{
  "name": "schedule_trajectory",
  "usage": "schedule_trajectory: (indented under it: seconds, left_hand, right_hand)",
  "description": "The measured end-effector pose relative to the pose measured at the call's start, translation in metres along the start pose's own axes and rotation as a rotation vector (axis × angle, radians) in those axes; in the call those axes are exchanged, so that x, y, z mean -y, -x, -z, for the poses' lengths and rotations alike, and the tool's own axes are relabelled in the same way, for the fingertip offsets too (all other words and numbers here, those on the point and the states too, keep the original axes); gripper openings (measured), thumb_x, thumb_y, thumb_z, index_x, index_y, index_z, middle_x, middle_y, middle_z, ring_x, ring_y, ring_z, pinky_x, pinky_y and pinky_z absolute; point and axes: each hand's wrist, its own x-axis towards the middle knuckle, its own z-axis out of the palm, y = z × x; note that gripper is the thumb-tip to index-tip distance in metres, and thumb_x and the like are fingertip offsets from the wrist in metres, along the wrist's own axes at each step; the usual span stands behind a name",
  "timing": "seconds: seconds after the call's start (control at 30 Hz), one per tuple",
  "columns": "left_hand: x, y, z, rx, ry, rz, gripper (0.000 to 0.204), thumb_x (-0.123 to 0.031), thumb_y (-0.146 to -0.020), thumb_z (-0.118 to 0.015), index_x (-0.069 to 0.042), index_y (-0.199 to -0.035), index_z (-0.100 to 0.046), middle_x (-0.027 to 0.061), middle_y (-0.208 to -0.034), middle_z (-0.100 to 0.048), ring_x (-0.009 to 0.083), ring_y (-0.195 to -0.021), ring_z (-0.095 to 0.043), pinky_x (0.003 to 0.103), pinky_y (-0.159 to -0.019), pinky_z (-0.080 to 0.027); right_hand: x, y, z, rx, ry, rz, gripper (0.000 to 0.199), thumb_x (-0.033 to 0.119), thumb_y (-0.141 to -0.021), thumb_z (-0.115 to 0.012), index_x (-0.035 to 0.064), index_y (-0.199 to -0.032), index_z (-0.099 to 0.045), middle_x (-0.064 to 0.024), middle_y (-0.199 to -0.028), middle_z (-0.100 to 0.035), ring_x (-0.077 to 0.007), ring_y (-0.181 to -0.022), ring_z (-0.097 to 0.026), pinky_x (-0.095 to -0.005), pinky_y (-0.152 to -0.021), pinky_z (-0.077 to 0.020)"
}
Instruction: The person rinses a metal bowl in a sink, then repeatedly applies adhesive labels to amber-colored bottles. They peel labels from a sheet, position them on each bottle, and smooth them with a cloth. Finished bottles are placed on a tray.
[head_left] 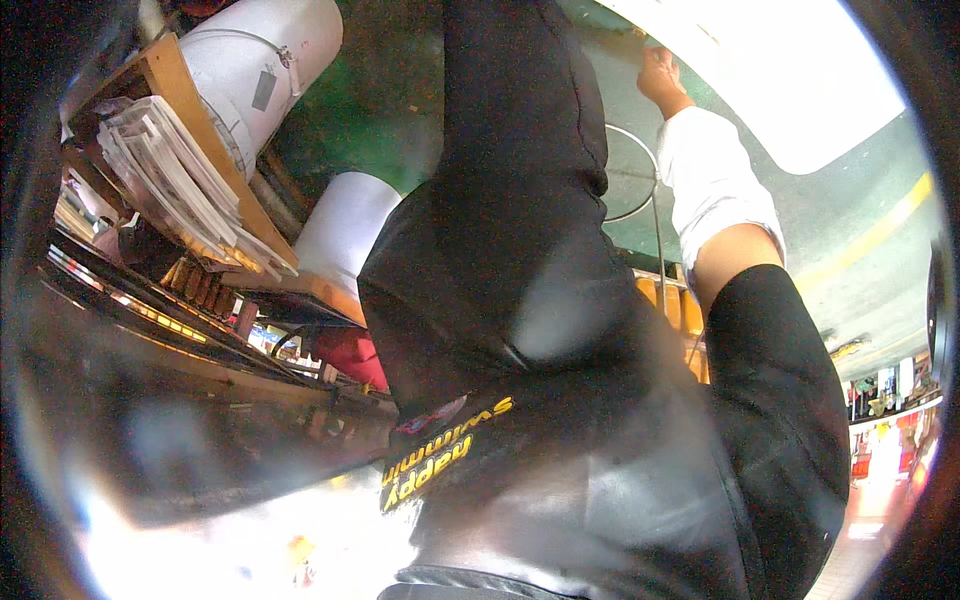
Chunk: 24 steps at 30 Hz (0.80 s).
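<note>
My right arm, in a black sleeve and a white sleeve cover (700, 170), stretches toward the far right. At its end my right hand (662, 80) looks closed, with its fingers curled beside the edge of a large, bright white panel (800, 90). Whatever is between the fingers is too small to make out. A thin metal ring on a rod (655, 185) stands just left of the forearm. My left hand does not show in the head view. My black clothing (520, 250) with yellow lettering fills the middle and hides what lies behind it.
Along the left stand a large white roll (260, 60), a smaller white cylinder (345, 225) and a wooden shelf (195, 120) with a stack of white sheets (180, 180). A red object (350, 355) sits below. Yellow-orange slats (672, 305) show under my arm. A yellow line (880, 235) crosses the green floor.
</note>
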Motion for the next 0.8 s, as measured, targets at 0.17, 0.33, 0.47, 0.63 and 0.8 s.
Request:
schedule_trajectory:
  seconds: [0.17,0.33,0.47,0.63,0.8]
  left_hand:
    - [-0.004,0.012,0.013,-0.021,-0.024,0.020,0.046,-0.020,-0.099,-0.048,0.000,-0.140,-0.048,0.0220,-0.137,-0.049,0.0346,-0.129,-0.047,0.043,-0.111,-0.032]
    - [-0.007,-0.002,0.006,-0.005,-0.033,0.005,0.046,-0.020,-0.099,-0.047,0.000,-0.140,-0.047,0.0219,-0.137,-0.049,0.0344,-0.129,-0.046,0.043,-0.111,-0.032]
    - [-0.008,-0.011,0.003,0.018,-0.028,0.010,0.046,-0.020,-0.099,-0.047,0.001,-0.140,-0.047,0.0219,-0.138,-0.048,0.0342,-0.129,-0.046,0.043,-0.111,-0.032]
    - [-0.008,-0.015,0.001,0.023,-0.028,0.007,0.046,-0.021,-0.100,-0.047,0.001,-0.141,-0.046,0.0218,-0.138,-0.048,0.0340,-0.130,-0.046,0.043,-0.111,-0.032]
    - [-0.007,-0.019,0.001,0.027,-0.034,0.011,0.046,-0.021,-0.100,-0.047,0.001,-0.141,-0.046,0.0218,-0.139,-0.047,0.0338,-0.130,-0.045,0.043,-0.112,-0.031]
  right_hand:
    - [0.023,-0.012,0.015,0.058,0.072,0.063,0.070,0.007,-0.085,-0.058,0.0229,-0.150,-0.034,-0.0226,-0.160,-0.018,-0.0559,-0.144,-0.019,-0.0613,-0.115,-0.0255]
    - [0.028,-0.033,-0.008,0.020,0.124,-0.005,0.067,0.008,-0.088,-0.055,0.0291,-0.148,-0.037,-0.0126,-0.164,-0.011,-0.0462,-0.145,-0.026,-0.0624,-0.109,-0.0345]
    - [0.047,-0.007,0.006,0.098,0.086,-0.177,0.062,0.012,-0.092,-0.053,0.0297,-0.149,-0.037,-0.0055,-0.164,-0.010,-0.0418,-0.143,-0.032,-0.0639,-0.106,-0.0374]
    - [0.048,-0.001,0.006,0.075,0.198,-0.177,0.050,0.030,-0.098,-0.047,0.0220,-0.147,-0.043,-0.0041,-0.159,-0.030,-0.0339,-0.142,-0.036,-0.0627,-0.098,-0.0429]
    - [0.048,-0.001,0.000,0.054,0.174,-0.151,0.049,0.028,-0.098,-0.047,0.0207,-0.146,-0.044,-0.0053,-0.155,-0.036,-0.0337,-0.140,-0.040,-0.0639,-0.097,-0.0434]
